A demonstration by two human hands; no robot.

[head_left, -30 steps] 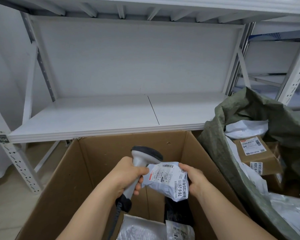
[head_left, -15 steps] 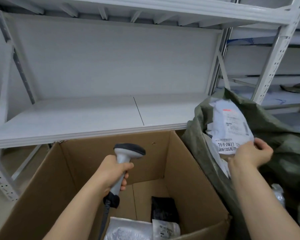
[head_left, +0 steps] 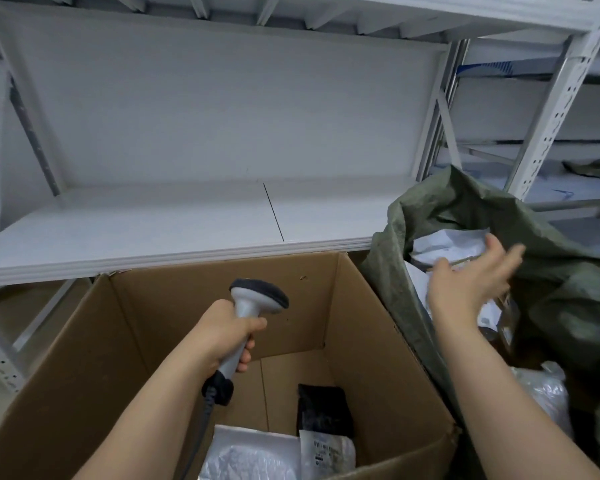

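Ahead, white shelf (head_left: 153, 216). Below it, open cardboard box (head_left: 378, 341); green sack (head_left: 568, 306) just beside, on its right. Over white parcels (head_left: 444, 242) in sack mouth: right hand (head_left: 471, 275), fingers spread, holding nothing. Above box: left hand (head_left: 227, 336) grips scanner (head_left: 260, 294), head up.

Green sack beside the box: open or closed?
Open: the green sack gapes, white parcels visible inside, right hand spread over them.

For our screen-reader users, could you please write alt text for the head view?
The left hand grips a scanner over an open cardboard box; the right hand, fingers spread, reaches into a green sack of parcels.
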